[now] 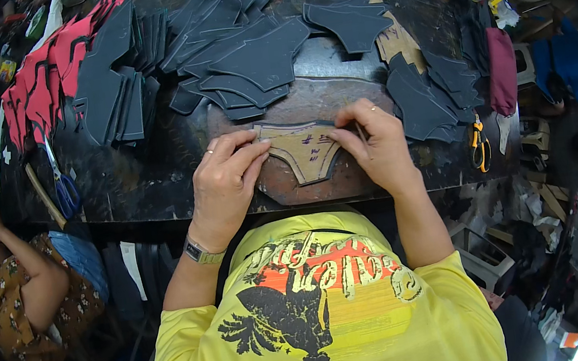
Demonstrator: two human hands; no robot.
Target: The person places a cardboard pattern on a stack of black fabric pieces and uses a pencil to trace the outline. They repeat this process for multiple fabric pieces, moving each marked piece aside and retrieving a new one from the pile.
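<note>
The left hand (224, 171) and right hand (380, 141) pinch a tan cardboard template (305, 150) over a dark-grey flat piece (333, 166), seemingly aligning edges that next need steadying.

- Tan template (307, 152) — flat, wide-topped, tapering to a blunt lower end, marked in purple ink.
- Dark piece (296, 124) — flat beneath it, edge showing along the template's outline, both on a reddish-brown board (279, 187).
</note>
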